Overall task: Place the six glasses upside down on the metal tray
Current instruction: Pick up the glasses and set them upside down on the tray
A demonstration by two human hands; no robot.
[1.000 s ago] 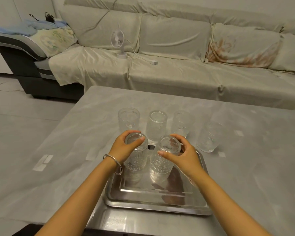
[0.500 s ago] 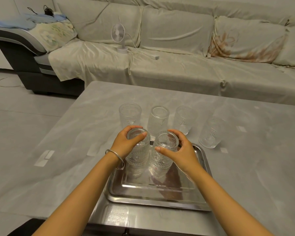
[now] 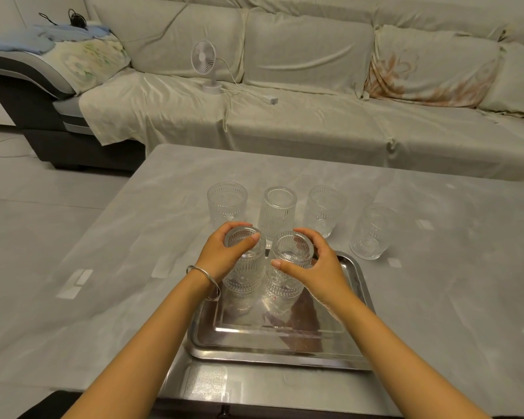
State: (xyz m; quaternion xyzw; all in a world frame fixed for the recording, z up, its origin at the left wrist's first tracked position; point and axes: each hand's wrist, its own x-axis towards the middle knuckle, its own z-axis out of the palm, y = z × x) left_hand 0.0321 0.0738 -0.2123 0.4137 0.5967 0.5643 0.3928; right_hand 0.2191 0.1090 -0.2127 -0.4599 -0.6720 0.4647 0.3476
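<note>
A metal tray (image 3: 285, 352) lies on the grey table near me. My left hand (image 3: 221, 255) grips an upside-down ribbed glass (image 3: 245, 273) at the tray's far left. My right hand (image 3: 318, 267) grips a second upside-down glass (image 3: 286, 282) just to its right; the two glasses stand close together. Beyond the tray stand several more clear glasses: one upright at the left (image 3: 227, 204), one upside down in the middle (image 3: 277, 211), one further right (image 3: 324, 210), and one at the far right (image 3: 371, 234).
The grey table (image 3: 133, 252) carries small pale tape marks. Behind it runs a covered sofa (image 3: 315, 116) with a small white fan (image 3: 204, 60) and cable. A dark chair (image 3: 28, 95) stands at the left, beside the bare floor.
Both hands have kept their grip on the two glasses. The glasses stand lower and closer to the tray's far edge than a second ago. The view has shifted slightly.
</note>
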